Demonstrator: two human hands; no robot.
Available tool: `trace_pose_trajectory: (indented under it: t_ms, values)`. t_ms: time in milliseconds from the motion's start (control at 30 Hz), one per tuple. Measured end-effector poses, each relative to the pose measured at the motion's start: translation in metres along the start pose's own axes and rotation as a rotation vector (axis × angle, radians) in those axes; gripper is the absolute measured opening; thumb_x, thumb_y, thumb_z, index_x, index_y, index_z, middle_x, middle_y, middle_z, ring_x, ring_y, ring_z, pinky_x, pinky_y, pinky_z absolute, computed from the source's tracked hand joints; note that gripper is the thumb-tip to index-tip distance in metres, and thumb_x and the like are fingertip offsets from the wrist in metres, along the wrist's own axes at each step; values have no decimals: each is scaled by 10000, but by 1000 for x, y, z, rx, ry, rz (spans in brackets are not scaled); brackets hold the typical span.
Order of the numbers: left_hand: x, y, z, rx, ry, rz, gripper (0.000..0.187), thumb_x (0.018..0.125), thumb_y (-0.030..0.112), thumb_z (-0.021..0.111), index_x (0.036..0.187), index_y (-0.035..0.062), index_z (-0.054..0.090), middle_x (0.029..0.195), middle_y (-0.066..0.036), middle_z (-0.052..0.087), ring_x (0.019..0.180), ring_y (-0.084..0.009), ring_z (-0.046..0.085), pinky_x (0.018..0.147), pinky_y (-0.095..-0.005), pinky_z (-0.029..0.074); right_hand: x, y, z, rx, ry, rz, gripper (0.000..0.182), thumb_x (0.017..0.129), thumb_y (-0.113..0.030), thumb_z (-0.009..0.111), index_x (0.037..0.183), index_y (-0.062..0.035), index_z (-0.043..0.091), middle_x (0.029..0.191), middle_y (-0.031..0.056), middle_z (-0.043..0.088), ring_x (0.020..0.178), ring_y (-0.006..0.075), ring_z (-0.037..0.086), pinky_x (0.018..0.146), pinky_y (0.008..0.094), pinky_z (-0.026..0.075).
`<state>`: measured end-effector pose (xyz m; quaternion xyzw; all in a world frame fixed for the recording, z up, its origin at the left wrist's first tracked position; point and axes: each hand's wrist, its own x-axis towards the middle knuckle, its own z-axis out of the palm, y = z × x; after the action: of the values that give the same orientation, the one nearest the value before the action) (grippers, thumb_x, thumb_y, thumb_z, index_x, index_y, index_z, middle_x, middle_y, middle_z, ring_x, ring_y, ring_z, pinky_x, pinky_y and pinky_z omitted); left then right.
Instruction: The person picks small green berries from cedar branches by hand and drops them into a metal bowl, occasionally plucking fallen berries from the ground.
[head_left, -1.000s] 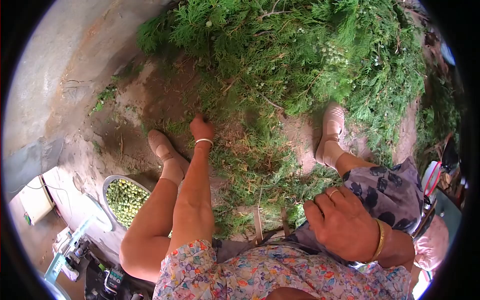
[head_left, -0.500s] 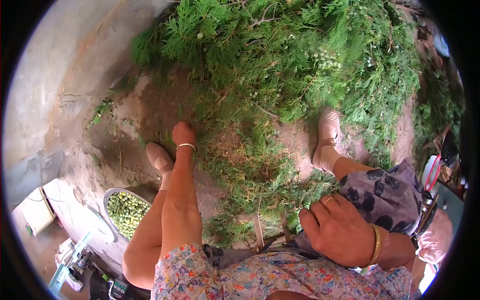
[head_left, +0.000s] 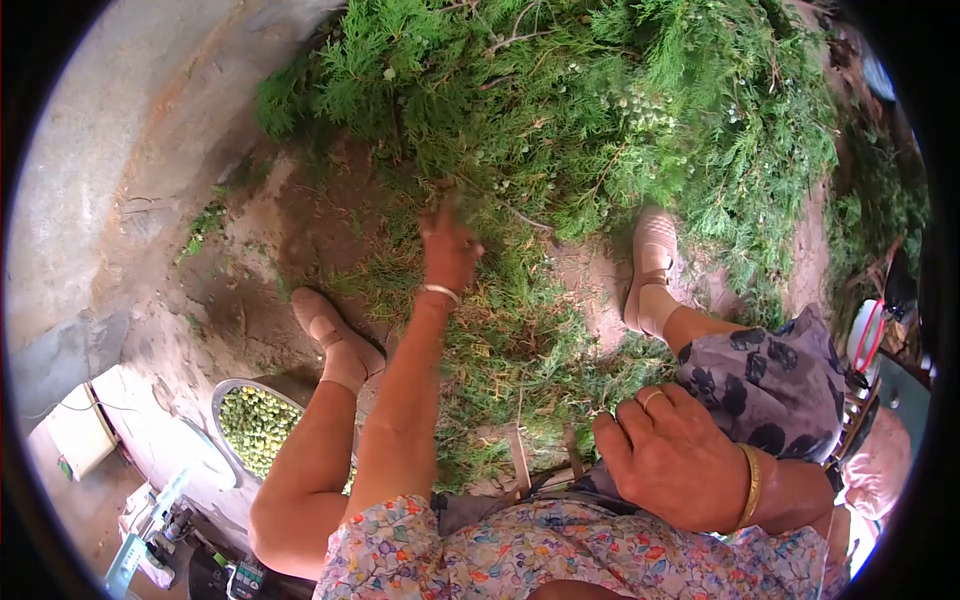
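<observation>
My left hand (head_left: 449, 248), with a pale bangle at its wrist, reaches over green sprigs scattered on the ground. Its fingers look spread, though blurred, and nothing shows in them. My right hand (head_left: 665, 455), wearing a ring and a gold bangle, rests near my right thigh with its fingers curled inward; whatever they may hold is hidden. Beyond both hands lies a large heap of leafy green branches (head_left: 540, 130), and a bare twig (head_left: 520, 214) sticks out at its near edge.
A tub of small green-yellow fruits (head_left: 258, 430) stands at the lower left. A grey wall (head_left: 120, 150) rises on the left. My shoes (head_left: 322, 315) are on the dirt at either side. Another person's pinkish clothing or skin may show at the far right.
My left hand has moved right and slightly forward, from beside my left shoe to the near edge of the heap, and its fingers have opened. My right hand has barely moved.
</observation>
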<state>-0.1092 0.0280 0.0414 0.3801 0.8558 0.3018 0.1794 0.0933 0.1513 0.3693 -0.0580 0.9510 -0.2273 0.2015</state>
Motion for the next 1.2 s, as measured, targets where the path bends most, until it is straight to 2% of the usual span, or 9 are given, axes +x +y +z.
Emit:
trace_pose_trajectory:
  t_ms: [100,233,367,500,633,733,1033,1133,1200]
  values:
    - [-58,-10,57,370,-28,302,380,678,43,705,1026,-13,561,943,-144,630,936,-368,565,887,-434,420,-2,0,1,-16,15,-7,190,647,-103,593,778,34,575,680,111,551,689,225,542,616,351,430]
    - [-144,40,62,44,-582,274,152,734,48,625,856,-12,556,888,-178,611,797,-390,573,757,-485,465,-5,-2,3,-23,7,-10,212,647,-123,597,786,37,579,679,109,553,685,222,540,616,345,421]
    - [-155,44,63,-89,-341,542,82,717,28,617,788,9,581,850,-195,605,753,-396,573,700,-470,483,-10,-2,4,-10,-4,5,224,644,-135,606,785,36,577,676,110,551,687,223,539,618,345,418]
    - [-83,16,42,-142,74,29,124,698,-7,590,803,41,633,788,-187,636,669,-320,618,598,-407,500,-10,0,5,-19,-8,7,220,645,-135,608,781,36,577,671,113,547,688,223,539,619,344,418]
    - [-19,-20,26,-60,-66,-199,75,690,49,606,724,32,670,682,-193,620,641,-359,616,591,-426,501,-12,2,8,-34,37,15,186,648,-111,598,764,33,575,659,109,539,682,220,538,616,347,419]
    - [-12,-18,15,-104,-148,-160,52,679,69,640,648,29,649,618,-189,604,604,-351,613,604,-420,506,-12,1,-1,20,-109,80,305,674,-109,586,934,51,583,775,145,563,777,267,548,722,381,452]
    - [-109,-7,76,295,-261,-37,253,713,168,723,911,48,621,769,-181,633,643,-368,602,580,-432,498,-12,4,-1,0,-41,4,226,646,-97,598,810,57,575,683,126,555,698,226,549,619,346,422]
    - [-105,-7,70,76,-68,-50,145,729,107,680,818,20,606,698,-160,620,626,-300,628,525,-423,491,-11,2,0,1,-30,7,238,640,-96,602,818,60,577,690,135,558,699,231,550,620,350,423]
    - [-89,1,47,-717,-328,-691,128,737,37,642,847,-17,604,680,-126,621,570,-209,610,479,-339,474,-11,2,-1,-2,-25,5,240,637,-97,603,818,59,578,690,136,558,697,232,550,620,351,424]
